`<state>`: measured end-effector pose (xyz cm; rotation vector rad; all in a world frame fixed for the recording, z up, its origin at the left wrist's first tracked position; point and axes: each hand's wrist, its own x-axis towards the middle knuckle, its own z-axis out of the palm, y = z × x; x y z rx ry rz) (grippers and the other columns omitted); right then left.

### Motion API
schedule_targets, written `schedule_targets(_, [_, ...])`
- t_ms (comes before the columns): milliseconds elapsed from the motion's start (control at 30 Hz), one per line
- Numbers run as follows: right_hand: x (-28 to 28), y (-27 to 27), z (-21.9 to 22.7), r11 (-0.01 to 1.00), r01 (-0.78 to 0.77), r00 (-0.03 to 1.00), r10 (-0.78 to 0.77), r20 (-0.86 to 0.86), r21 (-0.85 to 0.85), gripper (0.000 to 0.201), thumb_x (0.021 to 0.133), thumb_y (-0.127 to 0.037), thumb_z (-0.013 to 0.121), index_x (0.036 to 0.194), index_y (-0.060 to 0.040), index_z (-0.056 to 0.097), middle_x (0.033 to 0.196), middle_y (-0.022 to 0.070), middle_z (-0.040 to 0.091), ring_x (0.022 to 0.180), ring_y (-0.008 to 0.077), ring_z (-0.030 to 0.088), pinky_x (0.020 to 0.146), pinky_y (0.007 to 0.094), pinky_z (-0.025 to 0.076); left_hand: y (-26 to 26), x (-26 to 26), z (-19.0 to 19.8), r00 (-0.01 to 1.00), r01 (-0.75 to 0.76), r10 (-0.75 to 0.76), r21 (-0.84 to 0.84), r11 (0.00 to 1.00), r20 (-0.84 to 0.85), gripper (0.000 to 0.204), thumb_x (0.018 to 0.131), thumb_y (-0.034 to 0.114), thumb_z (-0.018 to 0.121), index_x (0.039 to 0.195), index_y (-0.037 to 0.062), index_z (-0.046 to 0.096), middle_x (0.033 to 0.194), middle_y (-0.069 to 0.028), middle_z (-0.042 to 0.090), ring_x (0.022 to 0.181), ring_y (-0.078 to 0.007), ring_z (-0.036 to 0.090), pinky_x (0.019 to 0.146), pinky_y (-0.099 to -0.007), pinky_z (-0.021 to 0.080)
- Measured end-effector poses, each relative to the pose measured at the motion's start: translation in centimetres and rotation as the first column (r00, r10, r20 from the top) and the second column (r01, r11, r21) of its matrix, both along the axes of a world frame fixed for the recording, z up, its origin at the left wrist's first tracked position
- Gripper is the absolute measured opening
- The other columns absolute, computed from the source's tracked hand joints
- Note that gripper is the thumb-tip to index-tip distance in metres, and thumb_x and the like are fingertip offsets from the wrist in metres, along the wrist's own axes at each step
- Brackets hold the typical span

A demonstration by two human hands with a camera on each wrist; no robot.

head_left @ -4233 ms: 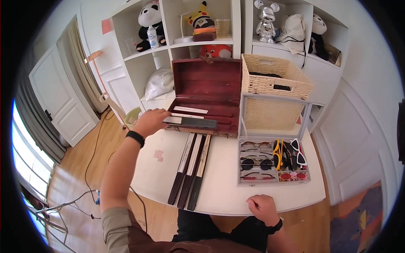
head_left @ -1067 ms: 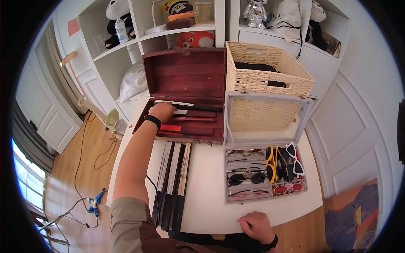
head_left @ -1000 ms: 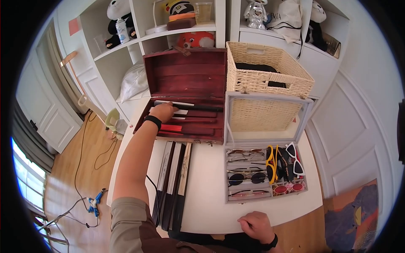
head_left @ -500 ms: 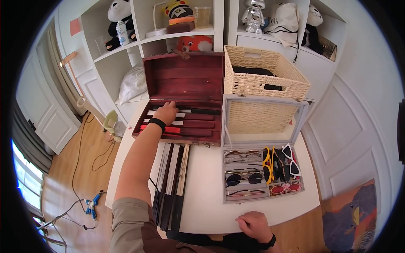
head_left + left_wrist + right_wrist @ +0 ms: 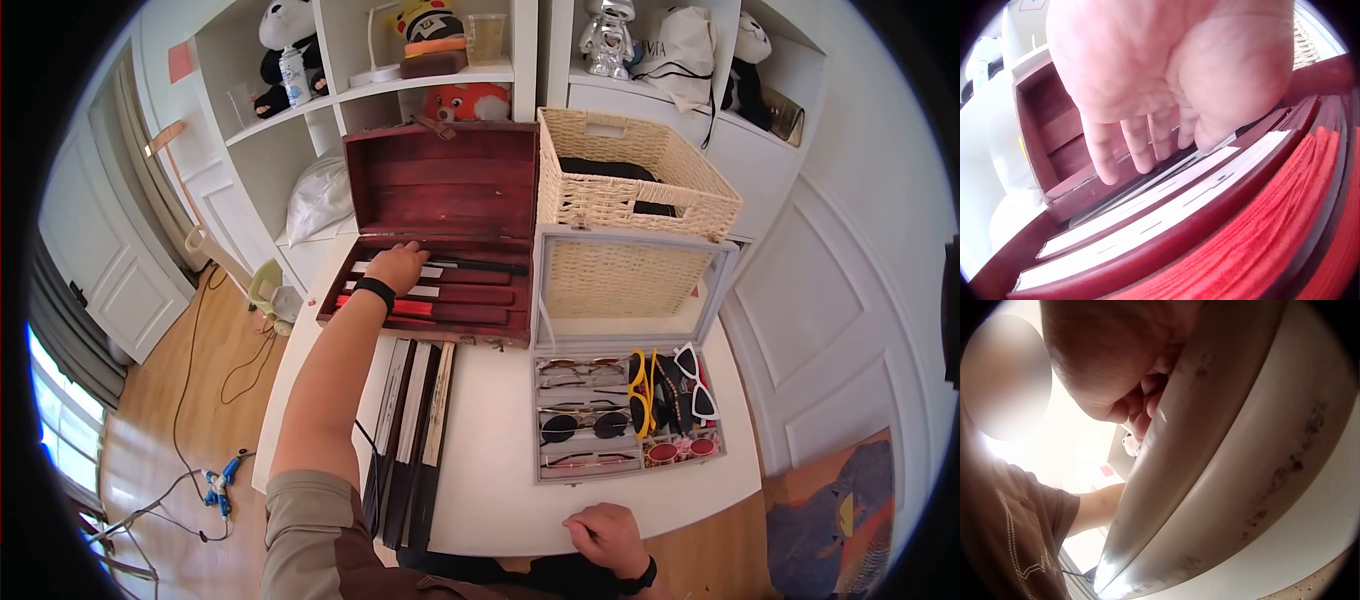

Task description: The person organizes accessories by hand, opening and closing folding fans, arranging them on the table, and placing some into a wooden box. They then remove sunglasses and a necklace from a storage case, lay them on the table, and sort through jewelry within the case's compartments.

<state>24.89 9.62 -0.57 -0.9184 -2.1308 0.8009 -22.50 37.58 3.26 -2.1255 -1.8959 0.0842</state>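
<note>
My left hand reaches into the open dark red wooden case, fingers extended downward over a black folding fan in the rearmost row. In the left wrist view, the straight fingers point down along the back wall, and the thumb is on the near side. In front of that fan lie two fans with white paper edges, then a fan with red pleats. Resting at the near table edge, my right hand is loosely curled and holds nothing.
Three folded fans lie side by side on the white table. To the right stands an open grey glasses case with several sunglasses. Behind it is a woven basket; shelves with plush toys line the wall.
The left hand has carried a dark folding fan from above the case's front into its back row. The fan has settled lower there; the fingers have straightened over it. The right hand stays put.
</note>
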Motion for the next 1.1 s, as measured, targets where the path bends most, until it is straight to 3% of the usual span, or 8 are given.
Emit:
schedule_targets(100, [0.1,0.0,-0.1,1.000,-0.001,1.000,0.000,0.014,0.020,0.004,0.083,-0.009,0.071,0.082,-0.0056,0.073,0.071,0.0094,0.068,0.063,0.0282,0.065,0.059,0.0369,0.051,0.6,0.0,0.2,0.993,0.010,-0.008,0.019,1.000,-0.114,0.034,0.093,0.009,0.056,0.126,0.0123,0.064,0.122,-0.0088,0.062,0.116,-0.0279,0.063,0.090,-0.0414,0.058])
schedule_targets(233, [0.1,0.0,-0.3,0.999,0.006,0.999,-0.007,0.033,0.034,0.004,0.084,-0.011,0.072,0.083,-0.0075,0.071,0.072,0.0072,0.068,0.063,0.0282,0.065,0.059,0.0376,0.052,1.8,-0.2,0.2,0.995,0.007,-0.006,0.009,1.000,-0.104,0.029,0.091,0.008,0.059,0.120,0.0111,0.065,0.120,-0.0082,0.062,0.117,-0.0273,0.062,0.090,-0.0409,0.058])
schedule_targets(500, [0.1,0.1,-0.1,1.000,0.004,1.000,-0.004,0.024,-0.002,0.005,0.084,-0.011,0.073,0.081,-0.0072,0.071,0.070,0.0071,0.067,0.062,0.0283,0.064,0.059,0.0378,0.051,2.7,-0.6,0.1,0.994,0.106,-0.105,0.055,0.993,-0.025,0.028,0.083,0.017,0.075,0.108,0.0099,0.064,0.115,-0.0078,0.065,0.113,-0.0290,0.064,0.089,-0.0427,0.056])
schedule_targets(633, [0.1,0.2,0.0,1.000,0.001,1.000,-0.001,0.019,-0.027,0.003,0.083,-0.008,0.071,0.081,-0.0057,0.073,0.070,0.0094,0.067,0.062,0.0286,0.064,0.058,0.0369,0.050,2.6,-0.6,0.3,0.994,0.105,-0.102,0.067,0.992,-0.045,0.029,0.083,0.018,0.076,0.108,0.0098,0.064,0.114,-0.0075,0.066,0.113,-0.0291,0.063,0.090,-0.0438,0.055])
schedule_targets(900, [0.2,0.3,0.2,0.999,-0.003,1.000,0.003,0.001,-0.049,0.003,0.083,-0.008,0.071,0.082,-0.0063,0.074,0.070,0.0095,0.068,0.063,0.0282,0.065,0.058,0.0364,0.051,2.2,-2.2,1.1,0.972,0.234,-0.235,0.041,0.971,0.027,0.026,0.083,0.018,0.076,0.104,0.0089,0.064,0.109,-0.0080,0.064,0.110,-0.0311,0.063,0.089,-0.0462,0.054])
schedule_targets(1100, [0.2,0.3,0.1,0.998,-0.007,1.000,0.007,0.004,-0.065,0.004,0.083,-0.008,0.070,0.082,-0.0062,0.074,0.071,0.0094,0.068,0.063,0.0283,0.065,0.059,0.0363,0.052,2.1,-2.1,0.8,0.966,0.219,-0.231,0.114,0.969,0.116,0.025,0.083,0.018,0.076,0.102,0.0090,0.063,0.108,-0.0069,0.063,0.108,-0.0306,0.062,0.090,-0.0448,0.054])
